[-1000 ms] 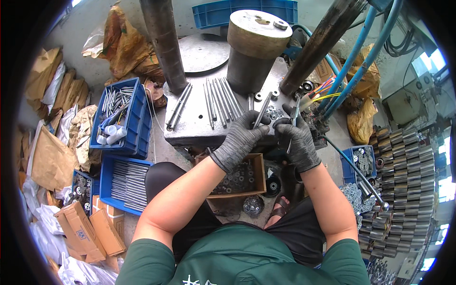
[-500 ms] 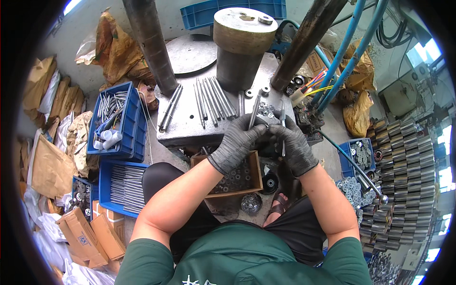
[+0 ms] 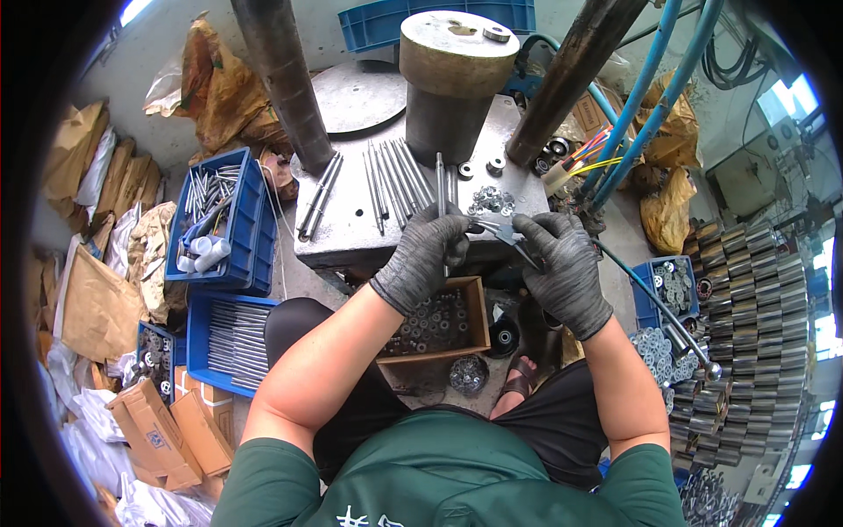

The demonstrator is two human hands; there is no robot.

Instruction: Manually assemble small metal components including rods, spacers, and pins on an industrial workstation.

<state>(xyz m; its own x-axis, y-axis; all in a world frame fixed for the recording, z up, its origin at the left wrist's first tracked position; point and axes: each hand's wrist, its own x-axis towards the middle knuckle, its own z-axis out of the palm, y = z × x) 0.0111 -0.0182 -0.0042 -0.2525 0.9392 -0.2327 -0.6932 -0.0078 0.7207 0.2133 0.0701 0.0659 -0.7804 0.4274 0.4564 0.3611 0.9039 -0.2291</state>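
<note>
Left hand (image 3: 428, 255), grey glove, fingers curled shut around the lower end of a thin steel rod (image 3: 441, 186); rod stood near upright against the plate's front edge. Right hand (image 3: 562, 263), same glove, fingers pinched on a small dark metal piece (image 3: 499, 230) held between the two hands, just right of the rod. Couldn't tell exactly what the piece was, too small.

Both hands sat over the front edge of the grey steel press plate (image 3: 351, 224). On the plate: loose rods (image 3: 391, 180) fanned out left of the held one, two more rods (image 3: 318, 198) near the left column, a small pile of washers (image 3: 492, 200) just behind the right fingers. Big steel cylinder (image 3: 455, 79) stood at the back of the plate.

Below the hands, brown box of small round parts (image 3: 439, 321). To the left, blue crate with rods and tubes (image 3: 215, 224), another blue tray of rods (image 3: 233, 338) below it. Right side, blue bin of washers (image 3: 669, 285), stacked ribbed metal parts (image 3: 746, 334) beyond.
</note>
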